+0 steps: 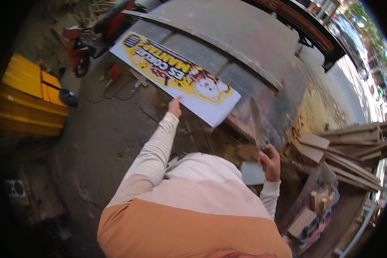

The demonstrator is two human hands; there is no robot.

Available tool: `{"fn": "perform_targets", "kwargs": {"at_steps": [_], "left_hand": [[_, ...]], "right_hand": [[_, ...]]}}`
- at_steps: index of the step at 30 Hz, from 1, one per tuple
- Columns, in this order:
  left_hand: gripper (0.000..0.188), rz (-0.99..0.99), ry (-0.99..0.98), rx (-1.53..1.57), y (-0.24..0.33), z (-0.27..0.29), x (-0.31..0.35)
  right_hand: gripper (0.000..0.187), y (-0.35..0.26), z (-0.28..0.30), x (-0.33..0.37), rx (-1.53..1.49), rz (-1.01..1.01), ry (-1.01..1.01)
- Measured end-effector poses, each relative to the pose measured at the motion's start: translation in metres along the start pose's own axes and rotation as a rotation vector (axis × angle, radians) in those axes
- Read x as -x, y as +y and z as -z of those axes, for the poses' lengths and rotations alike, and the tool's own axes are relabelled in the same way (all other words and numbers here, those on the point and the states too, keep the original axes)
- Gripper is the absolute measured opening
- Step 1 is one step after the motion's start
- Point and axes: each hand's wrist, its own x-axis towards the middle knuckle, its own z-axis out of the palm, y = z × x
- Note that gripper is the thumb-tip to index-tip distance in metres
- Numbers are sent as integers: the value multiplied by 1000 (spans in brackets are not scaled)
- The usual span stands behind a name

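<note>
A long printed sign board (198, 109), white with a yellow and black design and a cartoon animal, lies on the large worn tabletop (249, 30). My left hand (174, 107) is at the board's near edge, its fingers closed on the rim; the fingers' undersides are hidden. On the right, my right hand (270, 164) grips a handsaw (257, 121) by its dark handle. The blade points up and away, beside the board's right end and apart from it.
A long thin strip (210, 45) lies across the tabletop behind the board. Stacked wood planks (352, 150) fill the right side, with wood offcuts (303, 221) nearer me. To the left stand a yellow metal container (30, 103) and a red motorbike (82, 47). A cable (109, 96) trails over the floor.
</note>
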Motion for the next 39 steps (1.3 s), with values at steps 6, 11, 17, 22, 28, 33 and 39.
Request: {"fn": "perform_targets", "kwargs": {"at_steps": [6, 11, 17, 22, 28, 33, 39], "left_hand": [[27, -292, -179, 80, 37, 19, 45], [32, -392, -281, 35, 88, 41, 104], [36, -583, -305, -185, 138, 57, 132], [38, -528, -389, -27, 182, 67, 194], [43, -458, -592, -46, 209, 63, 180], [44, -380, -740, -88, 235, 36, 152], [43, -237, -918, -130, 255, -2, 121]], "right_hand": [[12, 19, 11, -8, -270, 45, 37], [13, 8, 2, -43, -329, 34, -126], [14, -12, -21, -99, -371, 33, -245], [14, -15, -46, -123, -429, 36, -249], [14, -20, -76, -116, -477, 5, -199], [18, 13, -80, -97, -475, 21, -133], [22, 25, -114, -50, -576, 25, 78]]}}
